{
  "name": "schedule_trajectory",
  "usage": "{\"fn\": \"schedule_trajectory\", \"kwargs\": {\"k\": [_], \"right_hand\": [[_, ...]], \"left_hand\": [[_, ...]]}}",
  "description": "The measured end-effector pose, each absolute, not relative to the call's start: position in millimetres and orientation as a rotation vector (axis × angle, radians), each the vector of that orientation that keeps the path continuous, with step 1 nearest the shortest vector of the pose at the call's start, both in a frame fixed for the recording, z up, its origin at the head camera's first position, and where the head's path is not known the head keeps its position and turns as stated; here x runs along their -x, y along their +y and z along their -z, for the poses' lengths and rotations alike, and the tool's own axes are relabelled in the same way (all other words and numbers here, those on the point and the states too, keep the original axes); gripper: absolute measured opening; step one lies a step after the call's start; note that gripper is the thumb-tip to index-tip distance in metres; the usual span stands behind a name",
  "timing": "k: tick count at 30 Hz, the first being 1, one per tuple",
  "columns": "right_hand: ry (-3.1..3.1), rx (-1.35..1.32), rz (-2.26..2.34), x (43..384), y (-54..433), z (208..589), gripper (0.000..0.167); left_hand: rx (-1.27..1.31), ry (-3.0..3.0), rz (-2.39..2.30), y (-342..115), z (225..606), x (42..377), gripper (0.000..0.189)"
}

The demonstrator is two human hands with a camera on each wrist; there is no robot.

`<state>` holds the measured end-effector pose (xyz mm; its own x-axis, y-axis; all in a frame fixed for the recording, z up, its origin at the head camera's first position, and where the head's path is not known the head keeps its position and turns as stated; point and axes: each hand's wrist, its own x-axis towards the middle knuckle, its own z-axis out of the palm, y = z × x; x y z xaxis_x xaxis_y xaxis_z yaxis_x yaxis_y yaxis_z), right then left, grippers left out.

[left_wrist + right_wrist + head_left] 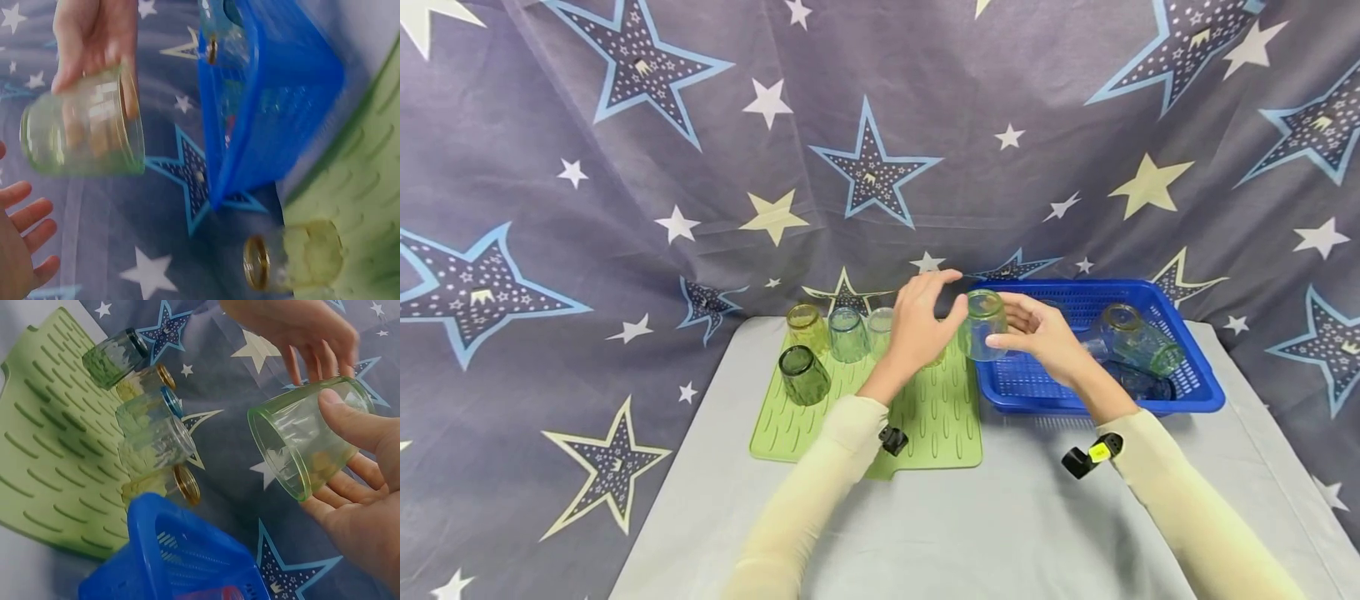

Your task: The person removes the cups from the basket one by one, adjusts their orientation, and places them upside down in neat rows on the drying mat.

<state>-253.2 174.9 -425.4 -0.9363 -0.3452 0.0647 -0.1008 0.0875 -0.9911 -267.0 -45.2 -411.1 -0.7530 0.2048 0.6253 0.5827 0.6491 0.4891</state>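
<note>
My right hand [1051, 340] grips a pale green drinking glass [985, 335] by its side, thumb on the near side. The glass is in the air, its mouth [281, 459] turned downward. To its left my left hand [917, 323] is raised, fingers spread and empty, close to the glass. Below, a green ribbed drying mat [925, 442] bears several upside-down glasses: a dark green one [805, 377], an amber one [808, 330], a bluish one [848, 337] and a clear one [156, 447]. Another yellowish glass [297, 256] is mostly hidden by my left hand in the head view.
A blue plastic basket [1206, 392] stands right of the mat, with several glasses lying in it, among them a clear one [1123, 327] and a green-tinted one [1165, 357]. A star-patterned cloth [865, 67] hangs behind the grey-white table [970, 533].
</note>
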Motion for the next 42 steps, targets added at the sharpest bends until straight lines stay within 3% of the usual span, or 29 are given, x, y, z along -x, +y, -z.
{"fn": "schedule_trajectory", "kwargs": {"k": [13, 21, 42], "right_hand": [[2.037, 0.583, 2.062, 255, 162, 430, 0.061], [2.042, 0.542, 2.079, 253, 162, 432, 0.064], [2.079, 0.56, 2.032, 253, 160, 429, 0.052]], "left_hand": [[0.727, -2.488, 0.754, -7, 404, 270, 0.044], [0.695, -2.569, 0.497, -2, 406, 270, 0.046], [0.687, -2.466, 0.544, 0, 406, 271, 0.03]]}}
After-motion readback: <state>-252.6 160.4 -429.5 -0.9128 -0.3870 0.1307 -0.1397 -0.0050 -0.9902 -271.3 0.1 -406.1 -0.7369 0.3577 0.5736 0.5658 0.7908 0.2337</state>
